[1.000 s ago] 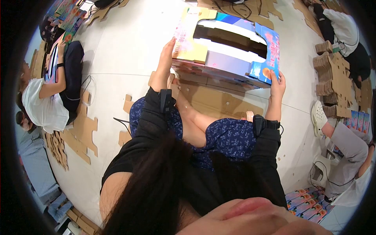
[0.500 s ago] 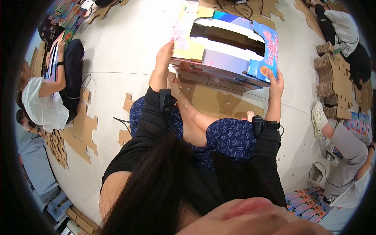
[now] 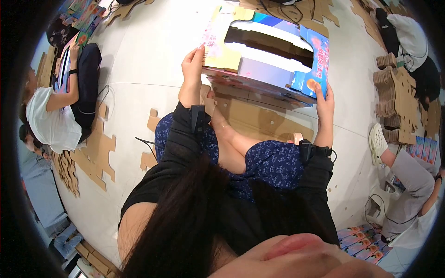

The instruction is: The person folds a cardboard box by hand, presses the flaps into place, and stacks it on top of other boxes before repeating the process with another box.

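Note:
A colourful printed carton [image 3: 266, 69], yellow at its left end and blue at its right, is held up in front of my crossed legs. A long opening in its top face shows brown cardboard inside. My left hand [image 3: 192, 65] grips the carton's left end, fingertips at the yellow edge. At the lower right corner my right hand [image 3: 324, 102] holds the blue end, thumb on its printed face and fingers behind. Beneath the carton, a flat brown cardboard sheet [image 3: 259, 118] lies on the floor near my feet.
Flat cardboard pieces [image 3: 95, 157] lie on the floor at left, beside a seated person [image 3: 53, 111] with a box. Stacked cardboard [image 3: 394, 102] stands at right, near another person's leg and pale clog [image 3: 378, 143]. Printed sheets [image 3: 364, 241] lie at lower right.
My left hand has shifted slightly, its fingers more bunched at the carton's edge. The carton stays in nearly the same place.

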`<state>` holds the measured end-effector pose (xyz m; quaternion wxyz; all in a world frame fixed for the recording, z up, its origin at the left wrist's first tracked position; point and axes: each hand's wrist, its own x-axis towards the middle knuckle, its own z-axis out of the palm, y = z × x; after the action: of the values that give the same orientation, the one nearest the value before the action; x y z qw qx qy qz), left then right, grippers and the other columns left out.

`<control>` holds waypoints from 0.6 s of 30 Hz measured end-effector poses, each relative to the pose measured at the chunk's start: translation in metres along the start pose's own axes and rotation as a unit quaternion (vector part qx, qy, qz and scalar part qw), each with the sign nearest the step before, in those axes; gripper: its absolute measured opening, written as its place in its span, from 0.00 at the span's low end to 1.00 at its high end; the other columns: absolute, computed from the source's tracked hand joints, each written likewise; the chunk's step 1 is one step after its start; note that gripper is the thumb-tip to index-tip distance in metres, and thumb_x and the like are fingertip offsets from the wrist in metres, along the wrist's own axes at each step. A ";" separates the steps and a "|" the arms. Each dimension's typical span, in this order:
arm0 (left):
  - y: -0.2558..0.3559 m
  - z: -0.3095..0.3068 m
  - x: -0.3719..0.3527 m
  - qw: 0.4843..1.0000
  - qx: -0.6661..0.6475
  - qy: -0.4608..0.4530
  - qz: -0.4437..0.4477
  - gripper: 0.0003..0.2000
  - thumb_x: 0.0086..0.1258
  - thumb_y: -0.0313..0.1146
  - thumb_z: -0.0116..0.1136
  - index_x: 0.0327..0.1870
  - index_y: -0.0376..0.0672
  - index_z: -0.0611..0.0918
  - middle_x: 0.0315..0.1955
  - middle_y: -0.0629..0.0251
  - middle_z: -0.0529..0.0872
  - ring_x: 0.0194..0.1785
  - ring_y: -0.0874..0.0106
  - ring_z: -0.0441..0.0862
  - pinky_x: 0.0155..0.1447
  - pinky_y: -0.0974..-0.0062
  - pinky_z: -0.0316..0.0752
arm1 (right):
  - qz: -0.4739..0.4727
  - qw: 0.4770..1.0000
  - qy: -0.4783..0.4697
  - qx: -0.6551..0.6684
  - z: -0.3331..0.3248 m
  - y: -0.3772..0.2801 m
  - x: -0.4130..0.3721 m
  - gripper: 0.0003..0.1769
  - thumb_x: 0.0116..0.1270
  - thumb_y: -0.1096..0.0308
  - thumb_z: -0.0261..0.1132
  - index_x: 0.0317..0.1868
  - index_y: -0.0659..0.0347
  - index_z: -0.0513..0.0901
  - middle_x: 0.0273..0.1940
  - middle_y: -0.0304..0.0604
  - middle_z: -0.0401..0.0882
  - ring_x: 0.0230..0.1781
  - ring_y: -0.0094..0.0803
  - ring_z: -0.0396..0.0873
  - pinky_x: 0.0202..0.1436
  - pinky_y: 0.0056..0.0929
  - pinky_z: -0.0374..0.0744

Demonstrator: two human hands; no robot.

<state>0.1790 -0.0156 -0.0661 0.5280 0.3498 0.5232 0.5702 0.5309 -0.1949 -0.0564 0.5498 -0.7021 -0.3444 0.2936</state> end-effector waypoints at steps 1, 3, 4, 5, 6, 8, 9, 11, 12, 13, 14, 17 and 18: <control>0.000 -0.001 0.000 1.000 -0.007 -0.002 0.000 0.17 0.66 0.34 0.63 0.47 0.28 0.81 0.39 0.60 0.86 0.41 0.77 0.81 0.45 0.82 0.74 | -0.008 1.000 0.009 -0.014 0.002 -0.004 -0.002 0.37 0.66 0.55 0.65 0.66 0.73 0.64 0.57 0.52 0.75 0.57 0.33 0.74 0.61 0.27 0.70; -0.002 -0.002 0.001 1.000 -0.019 -0.007 0.001 0.17 0.65 0.34 0.63 0.47 0.28 0.81 0.39 0.60 0.86 0.41 0.78 0.81 0.45 0.82 0.74 | -0.013 0.999 0.016 -0.051 0.002 -0.001 -0.002 0.38 0.67 0.54 0.65 0.67 0.73 0.64 0.57 0.52 0.75 0.57 0.33 0.74 0.62 0.27 0.70; -0.004 -0.003 0.002 1.000 -0.021 -0.002 0.003 0.17 0.65 0.34 0.63 0.47 0.28 0.81 0.39 0.60 0.86 0.41 0.78 0.81 0.45 0.82 0.74 | -0.017 0.997 0.019 -0.069 0.002 0.000 -0.002 0.38 0.67 0.54 0.65 0.67 0.73 0.63 0.58 0.51 0.75 0.57 0.32 0.74 0.62 0.27 0.70; -0.007 -0.004 0.005 1.000 -0.023 0.003 0.005 0.17 0.65 0.34 0.63 0.47 0.28 0.81 0.39 0.60 0.86 0.41 0.78 0.81 0.45 0.83 0.74 | -0.017 0.997 0.006 -0.070 0.000 0.000 -0.002 0.38 0.66 0.54 0.65 0.66 0.73 0.64 0.57 0.52 0.75 0.58 0.33 0.74 0.62 0.27 0.70; -0.007 -0.005 0.006 1.000 -0.025 0.008 0.007 0.17 0.65 0.34 0.64 0.47 0.28 0.81 0.39 0.60 0.86 0.40 0.77 0.80 0.45 0.83 0.74 | -0.017 0.997 -0.009 -0.071 0.001 -0.009 -0.005 0.38 0.66 0.54 0.66 0.66 0.72 0.65 0.57 0.52 0.75 0.58 0.33 0.74 0.61 0.28 0.70; -0.005 -0.007 0.005 0.999 -0.020 0.029 0.016 0.17 0.65 0.34 0.63 0.48 0.28 0.81 0.39 0.60 0.85 0.41 0.77 0.81 0.46 0.82 0.74 | -0.025 0.997 -0.026 -0.064 0.002 -0.010 -0.007 0.37 0.65 0.54 0.67 0.65 0.71 0.66 0.57 0.53 0.75 0.58 0.34 0.74 0.61 0.29 0.71; -0.003 -0.008 0.005 0.999 -0.018 0.039 0.021 0.17 0.65 0.34 0.63 0.48 0.28 0.81 0.39 0.60 0.85 0.41 0.76 0.81 0.46 0.82 0.75 | -0.032 0.998 -0.028 -0.056 0.003 -0.006 -0.007 0.36 0.64 0.54 0.67 0.64 0.71 0.67 0.56 0.54 0.75 0.57 0.34 0.74 0.60 0.29 0.72; -0.004 -0.012 0.007 0.998 -0.014 0.045 0.046 0.17 0.65 0.33 0.63 0.48 0.29 0.80 0.42 0.58 0.85 0.44 0.75 0.81 0.47 0.81 0.75 | -0.025 0.998 -0.025 -0.054 0.001 -0.001 -0.005 0.35 0.64 0.55 0.68 0.63 0.70 0.68 0.56 0.54 0.75 0.56 0.35 0.75 0.58 0.30 0.73; -0.002 -0.013 0.007 0.997 -0.012 0.048 0.058 0.17 0.65 0.33 0.63 0.48 0.29 0.80 0.43 0.57 0.84 0.46 0.74 0.81 0.48 0.81 0.75 | -0.012 0.998 -0.020 -0.060 -0.001 -0.004 -0.005 0.35 0.63 0.55 0.69 0.63 0.70 0.68 0.55 0.54 0.75 0.55 0.35 0.75 0.57 0.30 0.74; -0.002 -0.013 0.007 0.987 0.046 0.086 0.130 0.17 0.65 0.33 0.63 0.49 0.30 0.80 0.45 0.55 0.83 0.48 0.72 0.80 0.49 0.79 0.76 | 0.002 0.998 -0.014 -0.065 -0.001 -0.006 -0.005 0.35 0.63 0.55 0.69 0.62 0.70 0.69 0.55 0.54 0.75 0.54 0.35 0.76 0.56 0.30 0.75; -0.001 -0.012 0.007 0.966 0.103 0.123 0.201 0.16 0.64 0.33 0.63 0.49 0.31 0.80 0.46 0.54 0.82 0.50 0.70 0.80 0.50 0.77 0.76 | -0.010 0.998 0.012 -0.067 -0.002 -0.003 -0.004 0.35 0.63 0.55 0.69 0.62 0.70 0.69 0.55 0.54 0.76 0.53 0.35 0.76 0.56 0.30 0.75; 0.031 0.005 -0.016 0.938 0.171 0.127 0.273 0.16 0.63 0.32 0.63 0.49 0.33 0.81 0.51 0.50 0.80 0.56 0.64 0.77 0.55 0.70 0.74 | -0.020 0.997 0.060 -0.053 -0.001 0.005 -0.001 0.34 0.63 0.56 0.68 0.61 0.71 0.69 0.53 0.54 0.77 0.51 0.34 0.78 0.53 0.29 0.76; 0.039 0.008 -0.023 0.939 0.177 0.111 0.275 0.16 0.63 0.33 0.63 0.49 0.34 0.81 0.52 0.49 0.80 0.57 0.62 0.77 0.57 0.68 0.73 | -0.006 0.998 0.055 -0.038 -0.001 0.006 -0.001 0.34 0.63 0.55 0.68 0.61 0.71 0.69 0.53 0.54 0.77 0.51 0.34 0.78 0.53 0.29 0.76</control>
<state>0.1823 -0.0317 -0.0229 0.2193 0.5021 0.5543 0.6266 0.5321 -0.1969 -0.0623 0.5430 -0.7353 -0.3286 0.2378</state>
